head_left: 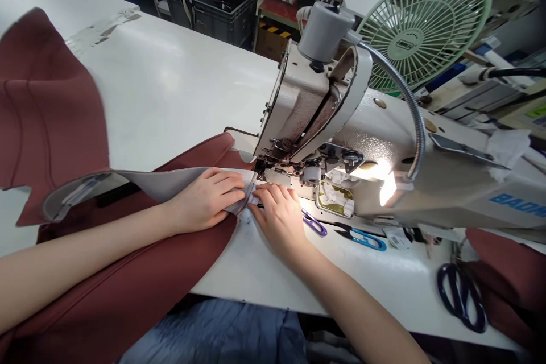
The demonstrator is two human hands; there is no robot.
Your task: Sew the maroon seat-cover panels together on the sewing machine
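Your red fabric piece [179, 273] spreads over the near left of the white table [170, 79], its grey strip [157, 183] running right to the sewing machine [294, 102]. Your left hand [213, 198] lies palm down on that strip and your right hand [280, 213] sits at its right end; I can't tell whether either pinches it. It looks light, soft and pliable, likely to buckle, so hold it flat close beside the seam.

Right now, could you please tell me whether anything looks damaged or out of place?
Yes: the table has a ragged patch near its far edge, unlike the smooth white around it. Wear or tape, I cannot tell.
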